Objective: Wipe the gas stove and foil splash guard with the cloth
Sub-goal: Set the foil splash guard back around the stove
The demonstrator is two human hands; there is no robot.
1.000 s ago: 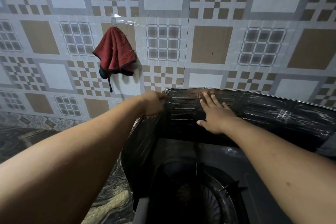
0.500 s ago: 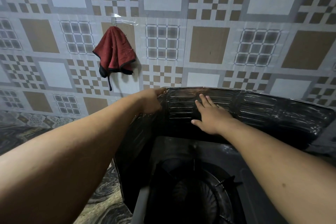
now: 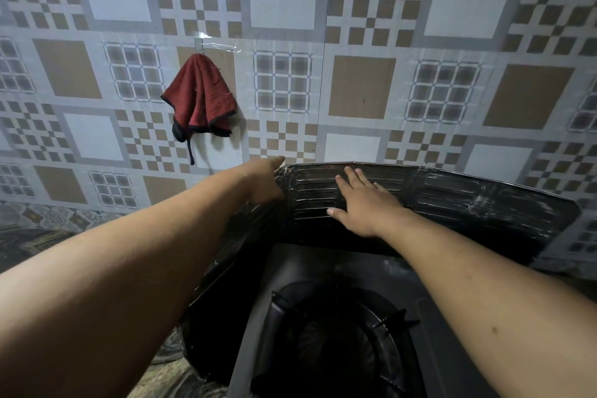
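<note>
No wiping looks begun: the red cloth hangs on the wall at upper left, while the left hand pinches the foil guard's corner and the right hand presses flat, fingers straight, above the stove.

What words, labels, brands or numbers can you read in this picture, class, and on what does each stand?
None: no text can be read.
Wall tiles: patterns only.
Red cloth: no label shows.
Foil guard: embossed ribs only.
Stove: dark, no marking visible.
</note>
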